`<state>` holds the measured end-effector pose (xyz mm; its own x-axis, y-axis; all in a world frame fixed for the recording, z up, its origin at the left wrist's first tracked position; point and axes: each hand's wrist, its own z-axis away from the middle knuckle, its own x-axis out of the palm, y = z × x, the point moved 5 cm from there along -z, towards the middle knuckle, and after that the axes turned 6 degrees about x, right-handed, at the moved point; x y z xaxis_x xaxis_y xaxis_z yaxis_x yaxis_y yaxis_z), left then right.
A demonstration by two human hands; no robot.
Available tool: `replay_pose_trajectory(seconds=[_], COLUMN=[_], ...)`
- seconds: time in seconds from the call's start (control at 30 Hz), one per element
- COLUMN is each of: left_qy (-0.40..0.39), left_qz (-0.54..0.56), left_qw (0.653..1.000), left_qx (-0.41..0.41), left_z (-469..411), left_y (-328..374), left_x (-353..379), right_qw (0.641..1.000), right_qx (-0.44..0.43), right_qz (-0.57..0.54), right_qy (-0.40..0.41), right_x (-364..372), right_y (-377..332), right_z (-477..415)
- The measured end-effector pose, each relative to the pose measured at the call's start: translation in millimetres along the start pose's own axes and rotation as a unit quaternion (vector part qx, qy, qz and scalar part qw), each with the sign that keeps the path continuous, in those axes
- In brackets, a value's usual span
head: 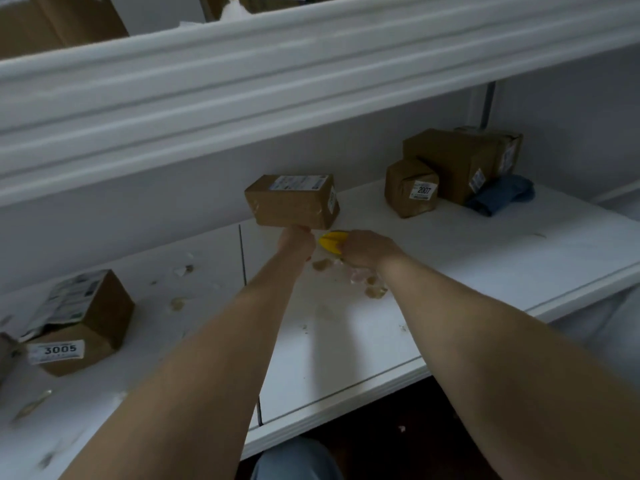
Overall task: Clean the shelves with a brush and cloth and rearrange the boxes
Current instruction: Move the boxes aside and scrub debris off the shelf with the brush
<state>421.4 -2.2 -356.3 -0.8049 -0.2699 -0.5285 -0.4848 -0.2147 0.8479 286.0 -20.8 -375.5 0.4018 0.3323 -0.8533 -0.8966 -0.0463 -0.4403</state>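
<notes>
Head view looked down along both my forearms onto a white shelf (485, 271). At about 9 o'clock from my hands sat a torn brown box labelled 3005 (78, 323). Out at 2 o'clock stood a small wrapped parcel marked 2007 (410, 188), touching a larger brown box (457, 161) behind it, with a blue cloth (502, 195) bunched against that box's right side. Nothing blocked the stretch between them and my hands.

My left hand (296, 242) held a small labelled box (292, 200) from underneath, lifted clear of the shelf at 12 o'clock; the fingers were hidden beneath it, so I could not tell how they lay. My right hand (367, 251) was curled closed around a yellow brush (330, 241), just right of the left hand, with scraps of debris (349, 275) lying below it.

Paper bits littered the shelf. A thick white shelf edge (277, 81) ran overhead, more cardboard above it. The light was dim.
</notes>
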Motion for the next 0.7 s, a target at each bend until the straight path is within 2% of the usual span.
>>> replay_pose_trajectory(seconds=[0.1, 0.2, 0.33, 0.4, 0.47, 0.6, 0.7], left_qy=[0.025, 0.046, 0.048, 0.033, 0.017, 0.003, 0.005], left_qz=[-0.026, -0.086, -0.018, 0.012, 0.036, 0.040, 0.024], left_qw=[0.999, 0.995, 0.998, 0.999, 0.999, 0.999, 1.000], left_qx=[0.010, 0.027, 0.023, 0.015, 0.013, -0.005, -0.018], left_z=[-3, 3, 17, 24, 30, 34, 35], left_y=[2, 8, 8, 2, -4, -6, -7], left_x=[-4, -2, -5, -9, -14, -21, -22], right_qw=[0.998, 1.000, 0.996, 0.995, 0.997, 0.996, 0.995], right_qx=[0.008, 0.010, 0.022, 0.040, 0.022, -0.032, -0.027], right_qz=[-0.001, -0.020, -0.065, -0.067, -0.060, -0.045, -0.055], right_qy=[-0.064, -0.016, 0.063, 0.067, 0.054, 0.067, 0.077], right_x=[0, -15, -28, -30, -30, -28, -25], right_y=[-5, 0, 20, 24, 20, 7, 4], right_z=[9, 22, 29, 34, 34, 32, 23])
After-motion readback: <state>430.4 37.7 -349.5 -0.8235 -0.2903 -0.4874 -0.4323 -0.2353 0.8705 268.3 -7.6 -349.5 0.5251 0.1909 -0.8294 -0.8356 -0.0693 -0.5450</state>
